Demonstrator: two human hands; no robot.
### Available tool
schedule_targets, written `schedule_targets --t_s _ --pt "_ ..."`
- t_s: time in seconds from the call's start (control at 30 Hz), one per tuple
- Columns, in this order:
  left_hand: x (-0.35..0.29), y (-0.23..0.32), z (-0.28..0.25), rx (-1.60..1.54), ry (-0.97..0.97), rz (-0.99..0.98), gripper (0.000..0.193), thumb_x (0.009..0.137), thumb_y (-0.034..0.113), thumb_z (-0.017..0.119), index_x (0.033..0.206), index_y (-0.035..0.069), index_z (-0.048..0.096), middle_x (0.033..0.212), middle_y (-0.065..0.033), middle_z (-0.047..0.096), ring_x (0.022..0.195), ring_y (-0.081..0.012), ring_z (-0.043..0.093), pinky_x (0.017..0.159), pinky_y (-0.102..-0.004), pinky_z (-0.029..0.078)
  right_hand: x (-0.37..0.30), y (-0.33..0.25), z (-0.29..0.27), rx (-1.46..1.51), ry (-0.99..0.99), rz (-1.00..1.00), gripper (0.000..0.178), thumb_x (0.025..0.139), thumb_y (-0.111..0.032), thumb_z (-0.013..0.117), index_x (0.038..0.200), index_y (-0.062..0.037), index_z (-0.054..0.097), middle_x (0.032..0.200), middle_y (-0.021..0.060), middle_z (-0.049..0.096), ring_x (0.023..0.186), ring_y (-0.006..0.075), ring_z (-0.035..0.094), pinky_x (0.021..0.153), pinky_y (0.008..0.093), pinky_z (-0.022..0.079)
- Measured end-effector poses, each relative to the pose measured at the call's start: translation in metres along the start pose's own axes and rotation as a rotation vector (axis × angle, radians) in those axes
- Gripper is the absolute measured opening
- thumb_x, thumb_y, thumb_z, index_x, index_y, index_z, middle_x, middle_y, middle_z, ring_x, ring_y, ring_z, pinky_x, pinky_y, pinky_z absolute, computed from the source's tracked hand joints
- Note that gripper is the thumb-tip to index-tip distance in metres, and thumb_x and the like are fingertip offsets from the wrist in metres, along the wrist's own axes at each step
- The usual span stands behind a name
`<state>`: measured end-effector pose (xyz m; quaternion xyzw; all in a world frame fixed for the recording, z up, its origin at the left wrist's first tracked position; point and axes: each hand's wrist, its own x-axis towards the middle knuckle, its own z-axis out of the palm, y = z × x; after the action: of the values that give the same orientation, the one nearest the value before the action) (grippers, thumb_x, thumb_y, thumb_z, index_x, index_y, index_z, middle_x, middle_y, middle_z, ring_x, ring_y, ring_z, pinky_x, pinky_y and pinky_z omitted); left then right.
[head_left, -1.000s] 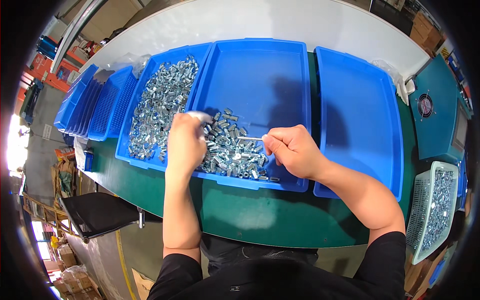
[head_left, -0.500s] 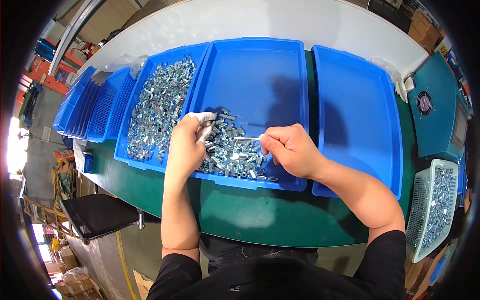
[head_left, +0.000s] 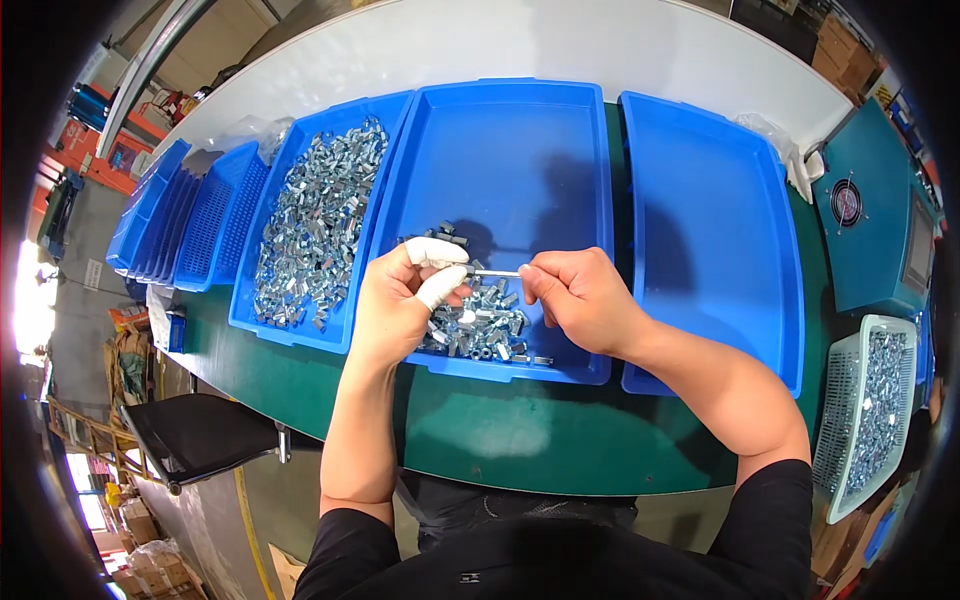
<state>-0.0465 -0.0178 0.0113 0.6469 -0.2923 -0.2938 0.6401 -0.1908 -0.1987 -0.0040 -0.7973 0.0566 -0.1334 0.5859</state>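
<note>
A small silver metal piece (head_left: 470,268), seemingly pinched by the left hand (head_left: 395,312), has been brought to the thin silver metal rod (head_left: 500,273) pinched by the right hand (head_left: 580,300); both now meet above silver hexagonal metal nuts (head_left: 480,335) heaped toward the near edge of the middle blue plastic tray (head_left: 490,150).

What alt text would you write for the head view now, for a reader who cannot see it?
A person's right hand holds a thin metal rod, its tip at the white-covered fingertips of the left hand. Below lie loose metal parts in the middle one of three blue trays on a green table; the left tray holds more.
</note>
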Motion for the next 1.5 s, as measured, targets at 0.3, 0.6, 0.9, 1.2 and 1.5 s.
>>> schedule_targets --t_s 0.3,0.6,0.9,1.2,1.5 --pt "-0.002 -0.006 0.01 -0.057 -0.153 -0.009 0.012 0.089 0.0 0.069 0.101 0.001 0.066 0.087 -0.0057 0.07 0.074 -0.0102 0.066 0.065 -0.0242 0.054 -0.002 -0.002 0.003 -0.098 0.02 -0.132 0.031 0.099 -0.015 0.055 0.073 0.0004 0.062 0.053 0.0057 0.055 0.048 0.0102 0.054 0.048 0.0283 0.041" --pt "-0.009 -0.016 0.022 0.083 -0.186 0.253 0.013 0.088 -0.002 0.07 0.098 0.003 0.063 0.084 -0.007 0.07 0.072 -0.0118 0.068 0.062 -0.0235 0.053 -0.004 -0.018 -0.004 0.082 -0.133 0.131 0.029 0.097 -0.016 0.058 0.073 0.0 0.064 0.053 0.0101 0.05 0.048 0.0165 0.042 0.049 0.0351 0.034" --pt "-0.002 -0.011 0.008 0.389 0.004 0.441 0.006 0.089 0.002 0.068 0.094 0.0 0.07 0.072 -0.0027 0.066 0.064 -0.0091 0.062 0.059 -0.0242 0.05 -0.003 -0.003 -0.002 0.156 -0.116 0.157 0.038 0.102 -0.022 0.053 0.071 -0.0017 0.061 0.053 -0.0001 0.05 0.048 0.007 0.044 0.048 0.0272 0.037" --pt "0.016 -0.008 -0.031 0.897 0.439 0.505 0.02 0.083 0.001 0.071 0.102 0.004 0.07 0.104 -0.0138 0.068 0.105 -0.0318 0.062 0.095 -0.0402 0.047 -0.001 -0.003 0.001 0.248 -0.11 0.23 0.038 0.104 -0.021 0.05 0.074 -0.001 0.059 0.056 -0.0009 0.048 0.05 0.0064 0.046 0.051 0.0254 0.043" --pt "-0.003 -0.009 -0.017 1.123 -0.052 0.346 0.021 0.075 -0.007 0.071 0.093 0.002 0.068 0.094 -0.0128 0.066 0.098 -0.0343 0.059 0.089 -0.0407 0.049 0.0 -0.005 0.001 0.254 -0.111 0.217 0.037 0.104 -0.021 0.051 0.073 -0.0015 0.059 0.055 -0.0016 0.047 0.051 0.006 0.046 0.052 0.0252 0.043"
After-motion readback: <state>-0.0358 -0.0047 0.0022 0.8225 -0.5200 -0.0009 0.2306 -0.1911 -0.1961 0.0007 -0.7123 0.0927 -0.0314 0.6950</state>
